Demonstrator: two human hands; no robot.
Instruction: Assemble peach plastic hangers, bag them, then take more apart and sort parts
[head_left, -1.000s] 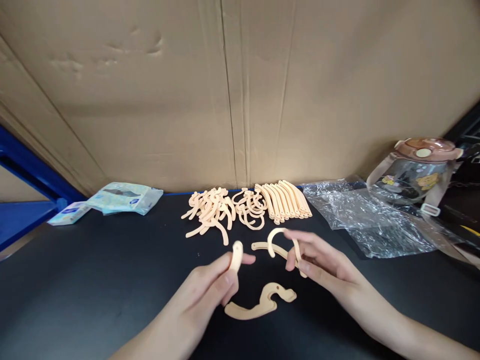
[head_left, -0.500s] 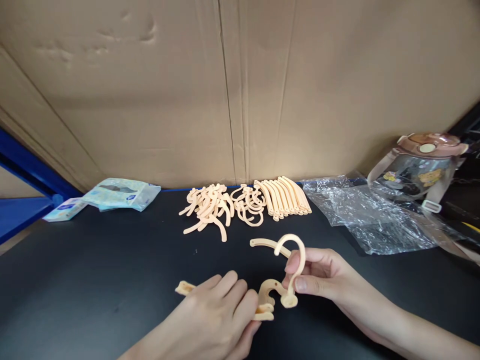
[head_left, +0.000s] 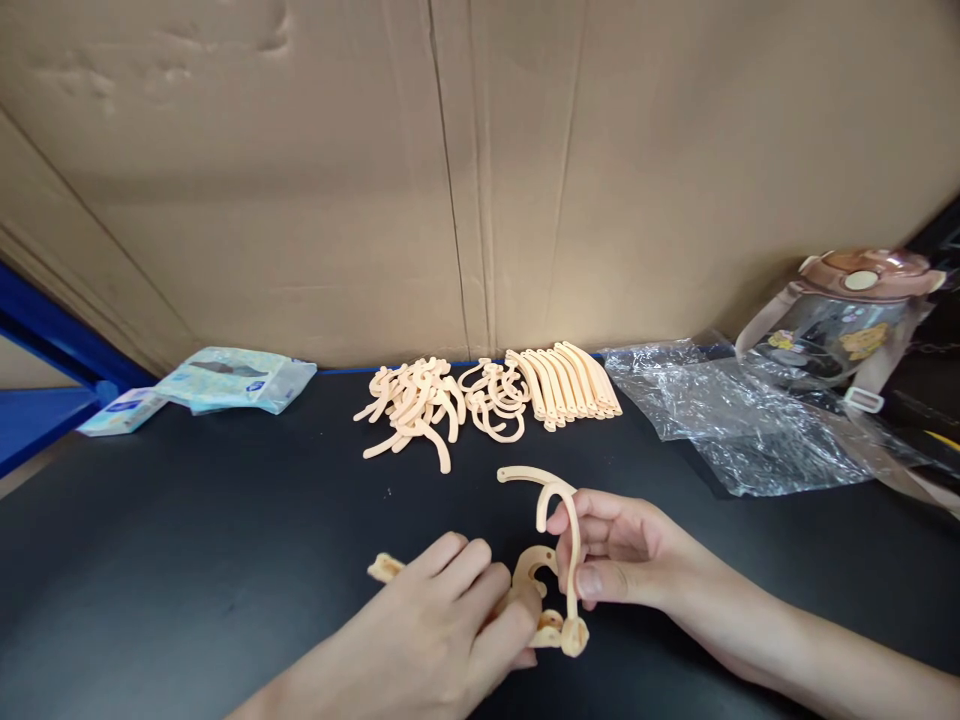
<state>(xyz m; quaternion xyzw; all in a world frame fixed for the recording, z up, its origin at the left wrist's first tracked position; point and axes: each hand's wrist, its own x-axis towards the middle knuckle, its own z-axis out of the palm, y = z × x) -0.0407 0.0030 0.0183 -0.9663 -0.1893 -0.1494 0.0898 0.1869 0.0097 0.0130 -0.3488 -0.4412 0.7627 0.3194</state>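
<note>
My right hand (head_left: 622, 550) pinches a cream plastic hanger hook (head_left: 574, 560) between thumb and fingers, its curve upward and its knobbed base down. My left hand (head_left: 450, 620) is closed around a cream hanger arm (head_left: 385, 568) whose end sticks out to the left. The hook's base touches or nearly touches the forked end (head_left: 549, 637) by the left fingers. Between the hands shows a curved cream piece (head_left: 534, 560), partly hidden; I cannot tell whether it is held. Another long hanger arm (head_left: 521, 474) lies just behind the hook, partly covered by my right hand.
At the back lie a pile of short curved pieces (head_left: 420, 400), a heap of hooks (head_left: 499, 398) and a row of long arms (head_left: 566, 385). Clear plastic wrap (head_left: 757, 430) and a strapped bottle (head_left: 832, 330) are at right. Tissue packs (head_left: 232, 380) sit at left, cardboard (head_left: 337, 180) behind.
My right hand has lowered the hook and brought it left, its base now at the forked end by my left hand. My left hand has shifted slightly right.
</note>
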